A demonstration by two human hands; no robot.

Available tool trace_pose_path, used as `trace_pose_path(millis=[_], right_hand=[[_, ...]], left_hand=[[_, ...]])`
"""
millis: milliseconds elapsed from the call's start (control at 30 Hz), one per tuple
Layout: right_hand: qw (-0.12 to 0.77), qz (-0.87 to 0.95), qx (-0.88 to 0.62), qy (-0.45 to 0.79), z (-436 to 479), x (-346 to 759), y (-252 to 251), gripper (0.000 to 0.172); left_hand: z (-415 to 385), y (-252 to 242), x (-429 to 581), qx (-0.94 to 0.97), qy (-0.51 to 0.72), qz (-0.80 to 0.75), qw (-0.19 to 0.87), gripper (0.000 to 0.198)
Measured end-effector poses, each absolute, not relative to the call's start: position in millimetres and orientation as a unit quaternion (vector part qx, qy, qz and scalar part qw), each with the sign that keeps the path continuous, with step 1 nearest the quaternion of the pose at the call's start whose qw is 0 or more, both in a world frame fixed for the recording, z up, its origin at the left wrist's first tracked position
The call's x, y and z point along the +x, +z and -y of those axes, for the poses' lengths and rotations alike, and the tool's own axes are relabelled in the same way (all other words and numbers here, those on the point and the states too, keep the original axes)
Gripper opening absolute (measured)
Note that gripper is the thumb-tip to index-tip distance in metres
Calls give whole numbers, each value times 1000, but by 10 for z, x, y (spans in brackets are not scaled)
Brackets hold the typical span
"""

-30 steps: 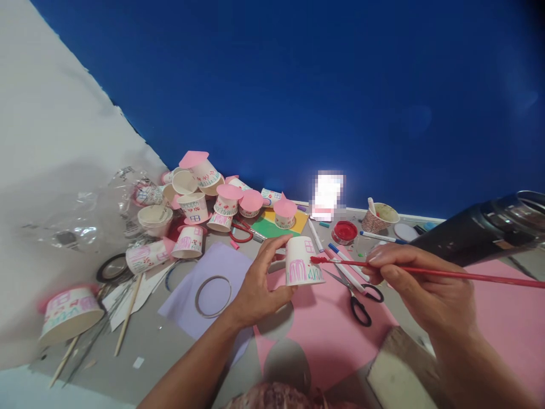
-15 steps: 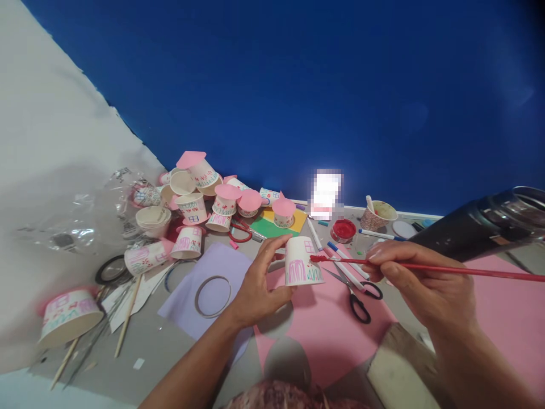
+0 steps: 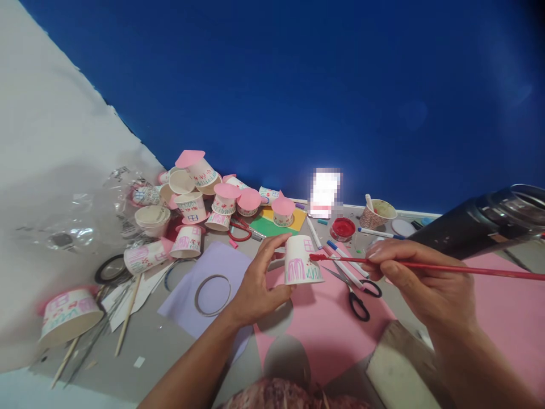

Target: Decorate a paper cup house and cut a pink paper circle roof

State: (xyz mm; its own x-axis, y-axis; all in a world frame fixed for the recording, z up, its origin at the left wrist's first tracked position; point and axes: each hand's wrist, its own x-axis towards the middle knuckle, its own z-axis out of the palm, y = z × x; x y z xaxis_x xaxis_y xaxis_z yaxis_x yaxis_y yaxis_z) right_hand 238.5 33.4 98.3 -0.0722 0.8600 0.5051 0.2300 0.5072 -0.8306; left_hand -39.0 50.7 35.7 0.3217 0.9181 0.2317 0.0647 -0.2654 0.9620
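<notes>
Upside down in my left hand is a white paper cup, gripped from its left side. It bears a drawn pink door, a window, green grass strokes and small red marks. My right hand pinches a thin red paintbrush, held almost level. The brush's red-loaded tip meets the cup's right side, beside the window. Behind the cup stands an open pot of red paint. Black-handled scissors and several markers lie between my hands on pink paper.
Decorated cups with pink paper roofs crowd the back left. A tape roll rests on lilac paper. At right lies a black flask, near a paper cup of murky contents. A blue wall rises behind.
Almost nothing differs. The cup tilts very slightly, and the brush tip stays against its right side.
</notes>
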Motion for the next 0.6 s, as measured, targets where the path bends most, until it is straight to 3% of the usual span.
trace_pose_path(millis=[600], right_hand=[[546, 671, -414, 283, -323, 2405, 1029, 11]], left_hand=[[-500, 357, -378, 659, 446, -372, 478, 79]])
